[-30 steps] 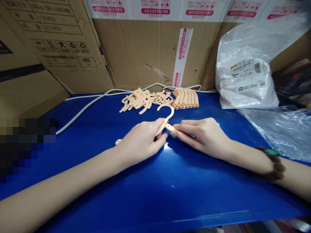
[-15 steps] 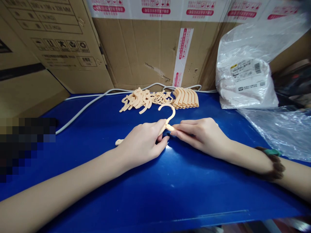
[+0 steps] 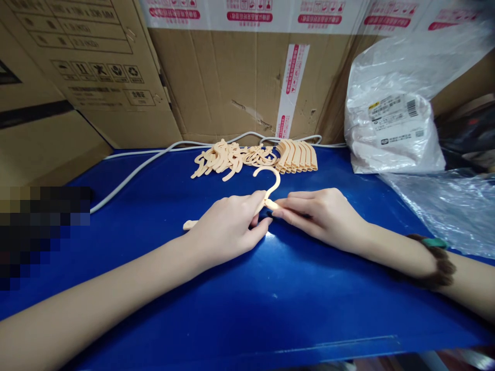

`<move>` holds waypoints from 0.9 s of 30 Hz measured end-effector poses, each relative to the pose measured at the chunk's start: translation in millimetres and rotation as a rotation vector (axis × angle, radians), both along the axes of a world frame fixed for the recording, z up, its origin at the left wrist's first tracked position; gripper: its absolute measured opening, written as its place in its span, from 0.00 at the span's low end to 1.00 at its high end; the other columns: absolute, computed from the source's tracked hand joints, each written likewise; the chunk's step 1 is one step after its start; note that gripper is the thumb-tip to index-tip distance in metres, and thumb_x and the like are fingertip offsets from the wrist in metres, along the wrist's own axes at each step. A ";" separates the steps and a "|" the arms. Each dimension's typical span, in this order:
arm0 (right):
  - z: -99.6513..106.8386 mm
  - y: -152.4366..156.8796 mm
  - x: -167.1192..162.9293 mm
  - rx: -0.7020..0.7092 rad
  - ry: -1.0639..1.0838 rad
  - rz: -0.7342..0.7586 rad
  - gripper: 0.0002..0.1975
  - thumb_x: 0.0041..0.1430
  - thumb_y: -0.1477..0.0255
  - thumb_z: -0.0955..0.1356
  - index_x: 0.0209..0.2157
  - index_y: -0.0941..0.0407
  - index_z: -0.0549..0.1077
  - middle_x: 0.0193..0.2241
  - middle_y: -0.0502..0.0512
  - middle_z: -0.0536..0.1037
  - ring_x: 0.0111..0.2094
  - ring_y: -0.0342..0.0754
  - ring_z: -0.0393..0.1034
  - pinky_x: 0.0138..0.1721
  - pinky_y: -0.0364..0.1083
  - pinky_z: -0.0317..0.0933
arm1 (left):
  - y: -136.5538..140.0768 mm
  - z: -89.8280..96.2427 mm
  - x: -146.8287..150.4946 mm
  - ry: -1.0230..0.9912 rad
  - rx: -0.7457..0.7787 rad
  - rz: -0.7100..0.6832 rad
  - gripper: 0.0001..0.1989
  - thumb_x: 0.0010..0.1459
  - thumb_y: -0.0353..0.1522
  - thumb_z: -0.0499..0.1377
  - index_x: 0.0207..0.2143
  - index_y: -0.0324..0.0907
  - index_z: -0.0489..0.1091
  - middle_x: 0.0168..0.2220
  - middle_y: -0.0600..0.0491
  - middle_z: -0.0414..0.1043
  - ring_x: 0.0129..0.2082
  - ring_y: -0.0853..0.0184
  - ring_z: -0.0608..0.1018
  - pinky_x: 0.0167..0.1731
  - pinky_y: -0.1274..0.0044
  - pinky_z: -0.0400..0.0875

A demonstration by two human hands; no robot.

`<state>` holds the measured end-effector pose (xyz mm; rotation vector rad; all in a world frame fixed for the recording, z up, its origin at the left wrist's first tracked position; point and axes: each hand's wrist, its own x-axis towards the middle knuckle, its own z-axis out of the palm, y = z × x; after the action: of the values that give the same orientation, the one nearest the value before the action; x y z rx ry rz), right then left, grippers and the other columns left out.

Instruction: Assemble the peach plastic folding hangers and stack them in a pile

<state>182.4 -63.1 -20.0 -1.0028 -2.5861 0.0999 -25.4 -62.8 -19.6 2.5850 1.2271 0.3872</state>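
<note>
A cream plastic clothes hanger (image 3: pixel 278 180) lies between my hands, its curved hook pointing away from me. My left hand (image 3: pixel 228 226) is closed over its left arm, whose tip sticks out past the knuckles. On the other side my right hand (image 3: pixel 325 214) grips the right arm close to the hook's base, fingers and thumb together. Most of both arms is hidden under my hands. Just beyond lie a loose pile of curved cream pieces (image 3: pixel 220 157), a heap of small hooks (image 3: pixel 260 155) and a neat row of curved hollow pieces (image 3: pixel 297 156).
The blue tabletop (image 3: pixel 240 309) carries everything. A white cable (image 3: pixel 143 166) runs along the back, before a cardboard box (image 3: pixel 216 82). At the left stands another carton (image 3: pixel 100 118). A white plastic bag (image 3: pixel 390 129) and a clear plastic sheet (image 3: pixel 444 206) occupy the right.
Both hands hold the hanger in nearly the same pose as before. The whole view has shifted very slightly; nothing was let go or picked up.
</note>
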 end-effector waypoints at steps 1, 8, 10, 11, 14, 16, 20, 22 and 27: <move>-0.4 0.1 -0.3 -0.004 -0.004 0.003 0.20 0.70 0.66 0.58 0.40 0.60 0.77 0.27 0.53 0.73 0.27 0.43 0.69 0.28 0.42 0.55 | 1.1 0.1 -0.6 0.016 0.003 -0.001 0.05 0.61 0.33 0.54 0.37 0.41 0.62 0.26 0.57 0.68 0.25 0.68 0.69 0.25 0.76 0.56; -2.2 1.4 -2.4 0.003 -0.008 0.057 0.17 0.69 0.69 0.59 0.39 0.61 0.76 0.29 0.54 0.74 0.27 0.43 0.69 0.28 0.42 0.55 | 9.8 1.3 -8.6 0.104 0.044 -0.076 0.14 0.67 0.40 0.49 0.40 0.40 0.66 0.35 0.51 0.75 0.33 0.62 0.77 0.30 0.75 0.61; -1.5 1.2 -2.1 0.014 -0.013 0.070 0.16 0.68 0.69 0.59 0.40 0.61 0.76 0.30 0.54 0.75 0.27 0.43 0.69 0.27 0.43 0.55 | 10.8 2.1 -9.5 0.108 0.037 -0.086 0.14 0.68 0.40 0.49 0.40 0.40 0.67 0.36 0.50 0.75 0.34 0.62 0.77 0.31 0.75 0.63; -1.0 1.0 -2.0 0.016 -0.019 0.075 0.15 0.68 0.70 0.60 0.41 0.61 0.76 0.31 0.54 0.75 0.27 0.43 0.69 0.27 0.43 0.55 | 11.1 2.6 -9.6 0.109 0.035 -0.089 0.14 0.68 0.41 0.49 0.40 0.40 0.67 0.36 0.50 0.75 0.34 0.62 0.77 0.31 0.75 0.63; 0.0 0.4 -2.4 0.019 -0.034 0.080 0.16 0.69 0.69 0.59 0.42 0.60 0.75 0.32 0.54 0.76 0.28 0.44 0.70 0.28 0.44 0.56 | 11.9 4.1 -10.1 0.113 0.022 -0.096 0.15 0.68 0.41 0.48 0.42 0.40 0.67 0.37 0.50 0.75 0.35 0.62 0.78 0.32 0.75 0.64; 0.0 0.4 -2.9 0.022 -0.042 0.083 0.16 0.69 0.69 0.58 0.42 0.60 0.75 0.32 0.54 0.76 0.29 0.45 0.71 0.28 0.44 0.56 | 12.3 4.5 -10.8 0.113 0.012 -0.092 0.16 0.68 0.41 0.48 0.43 0.40 0.68 0.38 0.49 0.76 0.37 0.61 0.78 0.33 0.74 0.65; -0.7 2.4 -2.3 0.005 -0.040 0.094 0.16 0.70 0.70 0.57 0.42 0.60 0.73 0.36 0.56 0.77 0.31 0.46 0.71 0.30 0.44 0.57 | 11.4 4.4 -11.7 0.126 0.021 -0.075 0.16 0.69 0.40 0.47 0.43 0.40 0.68 0.39 0.49 0.76 0.37 0.60 0.78 0.34 0.74 0.66; -0.6 4.4 -1.5 -0.003 -0.031 0.111 0.15 0.69 0.73 0.56 0.41 0.60 0.72 0.35 0.56 0.77 0.32 0.46 0.71 0.32 0.44 0.58 | 9.8 4.8 -11.1 0.155 0.037 -0.048 0.15 0.69 0.40 0.47 0.43 0.40 0.68 0.39 0.48 0.76 0.37 0.59 0.78 0.34 0.73 0.66; 2.0 8.6 -1.3 0.147 -0.011 0.087 0.13 0.68 0.73 0.58 0.35 0.60 0.72 0.30 0.56 0.74 0.31 0.47 0.66 0.32 0.46 0.58 | 6.4 6.6 -9.8 0.185 0.093 0.027 0.17 0.69 0.40 0.46 0.48 0.40 0.67 0.40 0.47 0.77 0.38 0.57 0.79 0.34 0.72 0.67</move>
<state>181.1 -54.5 -18.0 -0.8407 -2.6036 -0.0731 -35.1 -56.5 -13.0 2.7371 1.3347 0.2184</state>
